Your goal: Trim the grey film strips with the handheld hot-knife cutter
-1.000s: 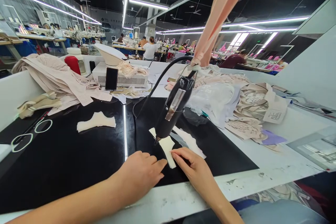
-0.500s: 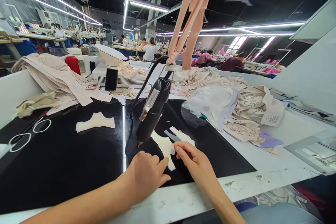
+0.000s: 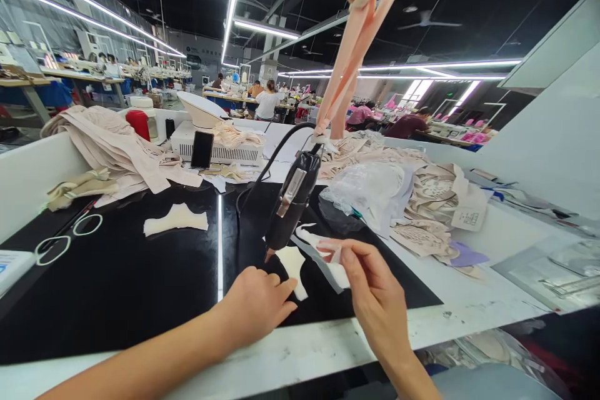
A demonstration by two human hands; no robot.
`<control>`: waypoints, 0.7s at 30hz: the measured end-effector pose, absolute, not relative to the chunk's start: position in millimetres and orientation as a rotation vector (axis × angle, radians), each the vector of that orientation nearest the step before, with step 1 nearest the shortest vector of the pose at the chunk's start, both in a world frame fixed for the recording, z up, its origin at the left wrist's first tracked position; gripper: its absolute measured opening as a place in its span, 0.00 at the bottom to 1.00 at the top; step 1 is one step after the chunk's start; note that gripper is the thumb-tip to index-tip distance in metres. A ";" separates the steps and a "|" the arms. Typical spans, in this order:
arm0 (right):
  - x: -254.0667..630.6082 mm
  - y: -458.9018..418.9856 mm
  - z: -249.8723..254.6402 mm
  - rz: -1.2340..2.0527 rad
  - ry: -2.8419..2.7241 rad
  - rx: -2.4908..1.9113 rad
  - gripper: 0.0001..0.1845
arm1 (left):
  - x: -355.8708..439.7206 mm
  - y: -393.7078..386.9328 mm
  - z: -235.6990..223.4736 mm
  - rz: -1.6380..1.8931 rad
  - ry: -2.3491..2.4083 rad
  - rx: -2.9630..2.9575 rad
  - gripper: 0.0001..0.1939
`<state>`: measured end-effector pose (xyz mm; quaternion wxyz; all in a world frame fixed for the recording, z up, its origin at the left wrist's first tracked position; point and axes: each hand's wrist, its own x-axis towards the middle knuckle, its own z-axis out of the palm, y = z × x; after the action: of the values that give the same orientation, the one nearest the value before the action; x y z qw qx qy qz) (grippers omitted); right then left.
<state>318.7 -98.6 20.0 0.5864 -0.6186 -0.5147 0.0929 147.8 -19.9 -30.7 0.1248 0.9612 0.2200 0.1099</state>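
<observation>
My left hand rests flat on the black mat, its fingertips pressing a small cream fabric piece. My right hand is raised a little above the mat and pinches a thin white strip of fabric between thumb and fingers. A black handheld hot-cutting tool hangs from a pink fabric strap, its tip just above the cream piece, between the two hands. Neither hand touches the tool.
Another cream cut piece lies on the mat to the left. Heaps of beige garments and lace pieces sit behind. A white machine with a phone stands at the back. Scissors lie far left. Other workers sit in the distance.
My right hand has lifted off the mat, peeling up the thin white strip. The hanging tool has swung left and then back to the right. My left hand stays on the cream piece.
</observation>
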 end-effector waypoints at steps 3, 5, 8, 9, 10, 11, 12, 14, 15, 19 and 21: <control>310.2 -117.4 19.1 0.171 -1.402 -1.399 0.14 | 139.0 -14.6 -27.6 0.375 0.627 2.583 0.15; 303.3 -125.7 15.8 0.209 -1.479 -1.330 0.14 | 130.7 -10.9 -24.2 0.402 0.627 2.390 0.14; 290.9 -131.4 10.1 0.319 -1.507 -1.234 0.17 | 116.7 -7.4 -17.3 0.409 0.640 2.053 0.21; 286.5 -132.0 8.4 0.362 -1.497 -1.220 0.18 | 112.0 -7.3 -14.5 0.403 0.642 1.940 0.24; 281.9 -132.2 6.9 0.404 -1.482 -1.214 0.19 | 107.3 -7.9 -11.4 0.394 0.638 1.831 0.27; 277.5 -132.1 5.6 0.444 -1.472 -1.211 0.20 | 102.6 -9.3 -8.0 0.386 0.632 1.730 0.30; 273.3 -131.8 4.4 0.478 -1.465 -1.213 0.20 | 98.0 -11.3 -4.6 0.376 0.622 1.639 0.33; 265.5 -130.8 2.8 0.530 -1.481 -1.217 0.21 | 89.6 -16.3 2.2 0.360 0.598 1.494 0.34; 261.9 -130.2 2.3 0.553 -1.498 -1.218 0.21 | 85.9 -18.9 5.3 0.357 0.590 1.438 0.33; 249.3 -126.7 1.6 0.659 -1.517 -1.200 0.21 | 73.7 -25.4 13.8 0.402 0.599 1.304 0.26; 244.6 -122.9 0.9 0.735 -1.450 -1.183 0.19 | 67.2 -26.2 16.6 0.448 0.627 1.275 0.25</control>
<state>244.6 -122.9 0.9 0.5358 -0.4968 -0.6090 0.3086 67.2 -26.2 16.6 0.7353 0.5800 0.2852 0.2038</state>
